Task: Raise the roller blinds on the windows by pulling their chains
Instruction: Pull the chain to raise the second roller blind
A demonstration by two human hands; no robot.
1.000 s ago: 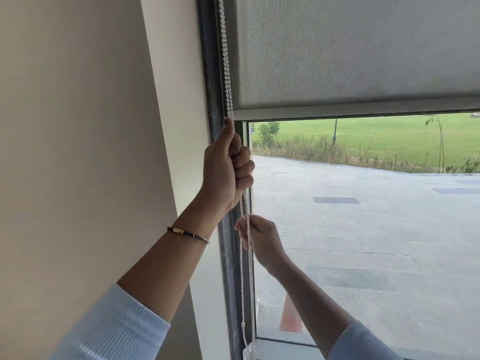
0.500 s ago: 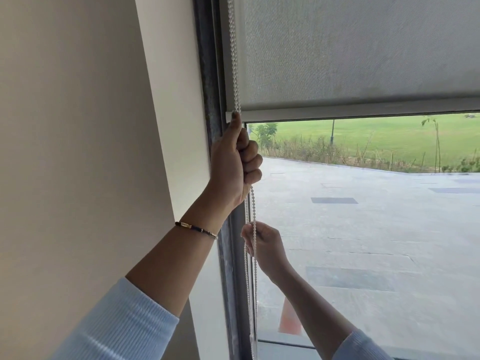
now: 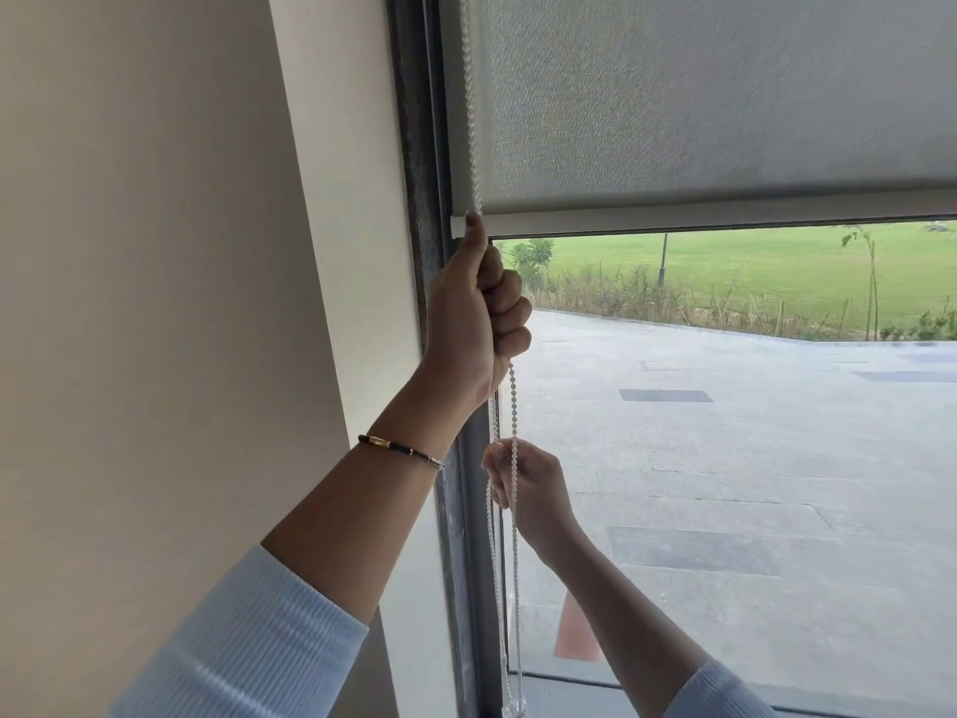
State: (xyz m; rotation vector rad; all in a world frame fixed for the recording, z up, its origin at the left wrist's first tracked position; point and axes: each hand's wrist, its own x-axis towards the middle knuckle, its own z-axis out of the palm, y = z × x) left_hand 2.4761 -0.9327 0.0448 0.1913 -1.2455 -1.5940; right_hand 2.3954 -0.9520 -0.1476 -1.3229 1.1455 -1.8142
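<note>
My left hand (image 3: 474, 323): fisted on chain (image 3: 470, 95), thumb touching blind's bottom rail (image 3: 725, 217).
My right hand (image 3: 528, 484): lower, pinching the chain beside the window frame (image 3: 422, 147).

Beige wall (image 3: 155, 303), orange cone (image 3: 575, 634) on grey paving (image 3: 751, 458), green lawn (image 3: 751, 272) beyond.
</note>
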